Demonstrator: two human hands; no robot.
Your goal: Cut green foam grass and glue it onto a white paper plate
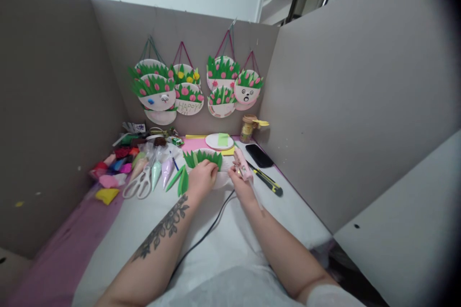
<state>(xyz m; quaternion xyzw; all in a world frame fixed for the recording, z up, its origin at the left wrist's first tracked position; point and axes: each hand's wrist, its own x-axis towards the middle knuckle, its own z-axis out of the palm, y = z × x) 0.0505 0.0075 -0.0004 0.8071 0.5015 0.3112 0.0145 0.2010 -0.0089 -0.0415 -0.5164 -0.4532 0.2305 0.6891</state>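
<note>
A white paper plate (224,180) lies in front of me, with green paper leaves (201,155) standing along its far left part. My left hand (204,177) rests over the plate with its fingers closed at a green leaf near the plate's middle. In my right hand (240,180) is a pink glue gun (243,165), tilted, at the right edge of the plate; a clear glue stick comes out of its back end. Loose green leaves (183,181) lie just left of my left hand.
White scissors (139,183), piping bags (156,172) and crumpled coloured pieces (115,168) lie left. A phone (259,155), a cutter knife (268,181) and a jar (248,128) stand or lie right. Behind, decorated plates (158,92) hang on the partition. A black cable (209,231) crosses the table.
</note>
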